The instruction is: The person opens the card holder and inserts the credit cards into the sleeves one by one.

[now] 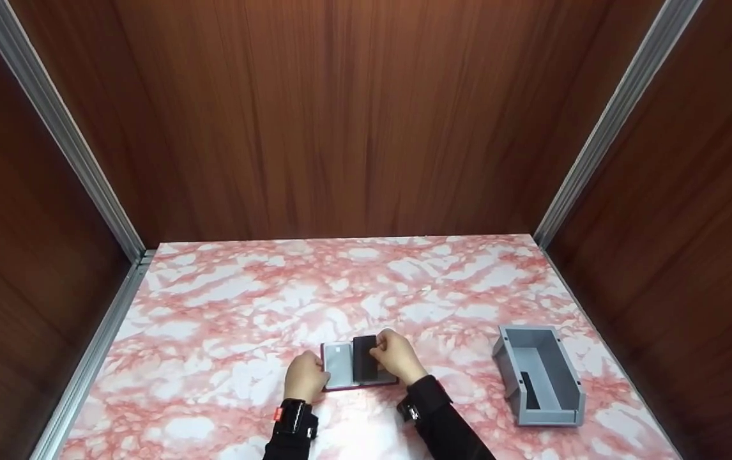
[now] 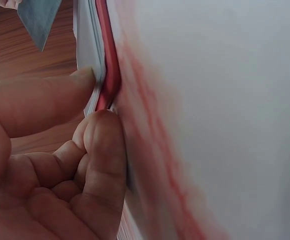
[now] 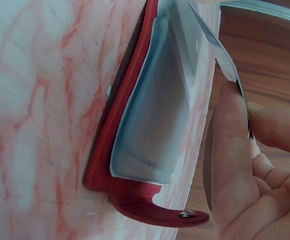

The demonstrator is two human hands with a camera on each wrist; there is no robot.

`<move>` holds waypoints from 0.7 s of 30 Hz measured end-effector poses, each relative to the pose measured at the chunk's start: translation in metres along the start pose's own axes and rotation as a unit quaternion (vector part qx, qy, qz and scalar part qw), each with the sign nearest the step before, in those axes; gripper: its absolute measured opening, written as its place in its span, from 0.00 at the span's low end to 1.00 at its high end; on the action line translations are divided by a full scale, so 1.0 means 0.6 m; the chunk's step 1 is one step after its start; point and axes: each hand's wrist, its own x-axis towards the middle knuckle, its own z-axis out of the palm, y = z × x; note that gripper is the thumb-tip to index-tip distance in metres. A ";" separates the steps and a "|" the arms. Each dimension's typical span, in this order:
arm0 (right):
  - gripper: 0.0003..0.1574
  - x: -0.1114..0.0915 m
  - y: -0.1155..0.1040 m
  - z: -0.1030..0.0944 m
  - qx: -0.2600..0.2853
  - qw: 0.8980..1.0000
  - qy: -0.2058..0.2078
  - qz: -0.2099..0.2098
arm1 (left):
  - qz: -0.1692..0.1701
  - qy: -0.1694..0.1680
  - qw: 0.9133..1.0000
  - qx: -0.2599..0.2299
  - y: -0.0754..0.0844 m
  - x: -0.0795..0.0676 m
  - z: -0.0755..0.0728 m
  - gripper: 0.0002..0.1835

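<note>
A red card holder (image 1: pixel 338 364) with clear plastic sleeves lies open on the table. My left hand (image 1: pixel 305 377) pinches its left edge; in the left wrist view the thumb presses on the sleeve pages beside the red cover (image 2: pixel 110 55). Between thumb and index finger, my right hand (image 1: pixel 398 356) holds a thin dark leaf (image 1: pixel 364 359) raised over the holder's right half. From the right wrist view, that leaf (image 3: pixel 225 52) bends upward above a clear sleeve (image 3: pixel 152 115). A red strap with a metal snap (image 3: pixel 187 214) sticks out from the cover.
A grey plastic bin (image 1: pixel 548 417) stands on the right of the table, with a black flat piece (image 1: pixel 529 390) inside it. The pink-and-white marbled tabletop (image 1: pixel 232 300) is bounded by brown wood-grain panels (image 1: pixel 340 128) and metal rails (image 1: pixel 570 172).
</note>
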 end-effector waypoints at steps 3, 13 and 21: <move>0.11 0.003 0.003 0.002 -0.004 1.000 0.000 0.001 | 0.010 0.006 1.000 0.004 -0.001 0.000 0.000 0.10; 0.12 0.007 0.006 0.006 -0.017 1.000 0.003 0.007 | 0.015 0.006 1.000 0.003 -0.001 0.000 -0.003 0.11; 0.12 0.007 0.009 0.010 -0.036 0.999 0.004 0.007 | 0.010 0.005 1.000 0.000 -0.002 0.000 -0.002 0.11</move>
